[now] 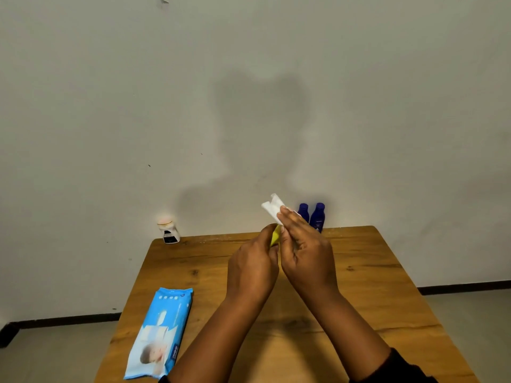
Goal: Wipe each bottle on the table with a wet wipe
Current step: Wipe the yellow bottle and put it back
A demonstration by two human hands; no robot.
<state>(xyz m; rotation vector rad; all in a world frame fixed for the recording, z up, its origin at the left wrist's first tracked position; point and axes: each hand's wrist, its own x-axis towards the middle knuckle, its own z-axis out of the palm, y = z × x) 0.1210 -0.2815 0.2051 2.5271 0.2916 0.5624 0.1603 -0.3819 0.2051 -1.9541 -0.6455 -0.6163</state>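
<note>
Table (373, 286) stock: 3 bottles standing, 1 object held, 1 wipe, 1 pack.
Left hand (253, 268) grips 1 yellow object (275, 235), mostly hidden; right hand (305, 252) pinches 1 wet wipe (272, 207) at its top. Far edge: blue bottle (303, 212) beside second blue bottle (318, 217); far-left corner: 1 white bottle (169, 230). Near left: 1 wipes pack (160, 330), flat.

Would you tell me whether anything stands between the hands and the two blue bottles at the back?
Nothing visible does: only bare table shows between the right hand and the blue bottles at the far edge. That hand holds the wet wipe, and the left hand grips a yellow item.
</note>
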